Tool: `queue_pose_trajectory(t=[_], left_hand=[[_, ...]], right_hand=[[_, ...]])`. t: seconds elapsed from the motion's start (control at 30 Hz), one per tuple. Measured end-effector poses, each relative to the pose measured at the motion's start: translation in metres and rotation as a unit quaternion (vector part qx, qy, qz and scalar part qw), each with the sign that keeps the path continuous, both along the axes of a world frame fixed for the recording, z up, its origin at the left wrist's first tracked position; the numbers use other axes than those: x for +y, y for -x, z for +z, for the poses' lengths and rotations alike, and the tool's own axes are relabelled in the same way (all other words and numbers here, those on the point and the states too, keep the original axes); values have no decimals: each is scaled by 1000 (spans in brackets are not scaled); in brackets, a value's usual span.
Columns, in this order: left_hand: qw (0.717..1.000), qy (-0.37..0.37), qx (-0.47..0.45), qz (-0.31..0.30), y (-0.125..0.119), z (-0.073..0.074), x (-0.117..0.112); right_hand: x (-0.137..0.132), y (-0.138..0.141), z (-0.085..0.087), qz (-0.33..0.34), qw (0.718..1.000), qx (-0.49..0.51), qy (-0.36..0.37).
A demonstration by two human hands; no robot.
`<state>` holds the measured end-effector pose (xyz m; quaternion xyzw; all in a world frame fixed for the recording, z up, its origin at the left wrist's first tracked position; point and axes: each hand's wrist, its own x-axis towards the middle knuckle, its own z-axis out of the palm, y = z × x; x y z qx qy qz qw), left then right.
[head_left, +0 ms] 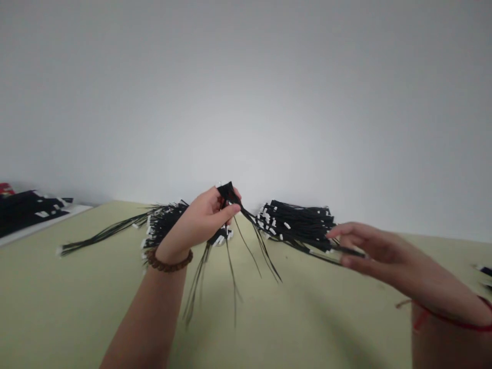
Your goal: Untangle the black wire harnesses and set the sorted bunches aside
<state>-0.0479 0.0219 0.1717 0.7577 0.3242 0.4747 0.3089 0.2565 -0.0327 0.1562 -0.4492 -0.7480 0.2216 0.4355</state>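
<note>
My left hand [200, 218] pinches a tight bunch of thin black wires [229, 195] at the middle of the view, and its loose ends hang down over the table. Behind that hand, a sheaf of black wires with small white connectors [165, 225] spreads to the left, with long strands reaching far left. A second sheaf with white connectors [295, 225] lies to the right. My right hand [369, 251], slightly blurred, closes on a few black wires [351, 251] drawn from that right sheaf.
The hands work over a pale olive table [77, 302], with a plain light wall [246, 102] behind it. More black wire bundles [31, 211] lie on a white board [38, 225] at far left. A black item with white ends [485, 270] sits at the right edge.
</note>
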Motion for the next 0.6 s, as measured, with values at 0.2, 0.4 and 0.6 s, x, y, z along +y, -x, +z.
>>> queue_pose_trajectory(t=[0.2, 0.4, 0.6], left_hand=[[995, 41, -59, -65, -21, -3, -9], [988, 73, -9, -137, -41, -17, -12], [981, -52, 179, -57, -50, -23, -11]], right_hand=[[8, 21, -22, 64, 975, -208, 54], [-1, 48, -23, 104, 977, -173, 68], [-6, 53, -17, 122, 976, 30, 175]])
